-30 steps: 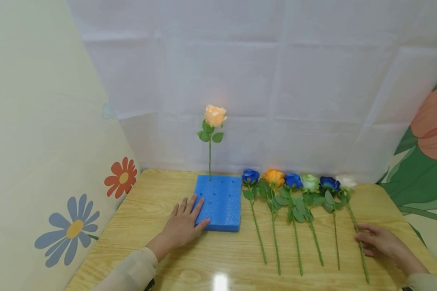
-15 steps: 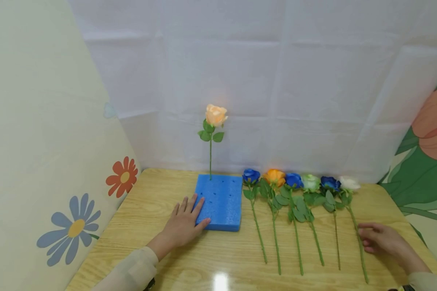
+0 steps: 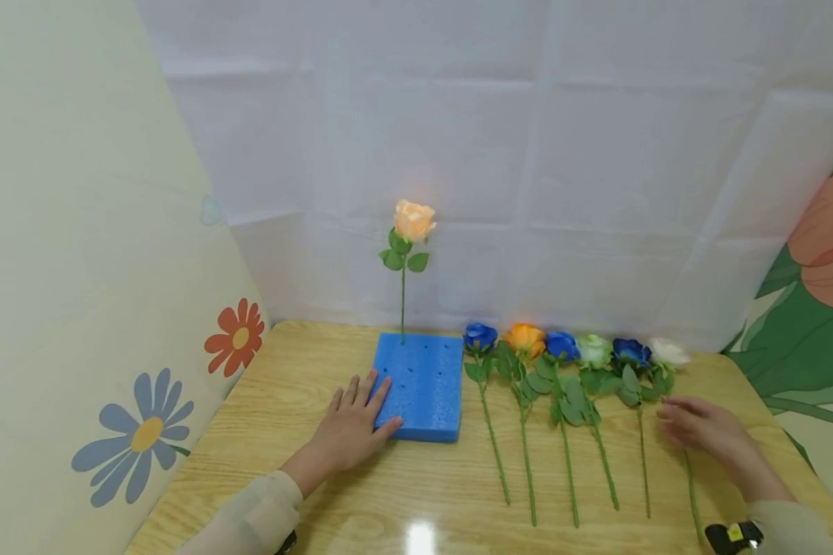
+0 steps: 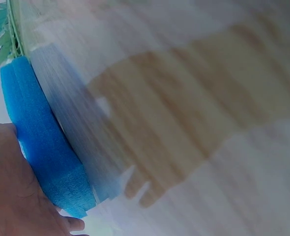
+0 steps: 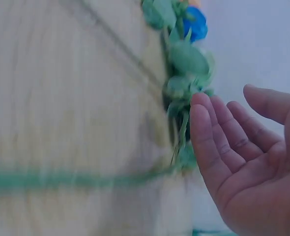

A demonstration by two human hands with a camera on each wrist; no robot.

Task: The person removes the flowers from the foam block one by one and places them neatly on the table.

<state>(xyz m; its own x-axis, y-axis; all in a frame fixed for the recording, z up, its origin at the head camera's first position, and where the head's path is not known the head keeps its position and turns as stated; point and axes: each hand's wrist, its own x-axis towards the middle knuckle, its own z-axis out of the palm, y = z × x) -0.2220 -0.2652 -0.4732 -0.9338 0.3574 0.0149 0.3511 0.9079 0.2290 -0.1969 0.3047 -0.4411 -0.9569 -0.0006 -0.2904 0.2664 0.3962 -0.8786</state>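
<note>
My left hand [image 3: 347, 433] lies flat with fingers spread, touching the left side of a blue foam block [image 3: 426, 397] dotted with small holes. A peach rose [image 3: 414, 222] stands upright in the block's back edge. Over the stem of the white rose [image 3: 669, 353] hovers my right hand [image 3: 709, 433]. In the right wrist view its fingers [image 5: 226, 132] are loosely bent and apart from the thumb, with nothing between them. The hand hides the middle of that stem in the head view; the stem's lower end shows below.
Left of the white rose lie a dark blue rose [image 3: 630, 352], a light green rose [image 3: 593, 351], a blue rose [image 3: 561, 346], an orange rose [image 3: 524, 340] and another blue rose [image 3: 480, 337]. A white cloth [image 3: 472, 154] hangs behind the wooden table [image 3: 305, 370].
My right hand has moved forward along the white rose's stem, towards its leaves, and its fingers have left the lower stem. The left hand has stayed on the block.
</note>
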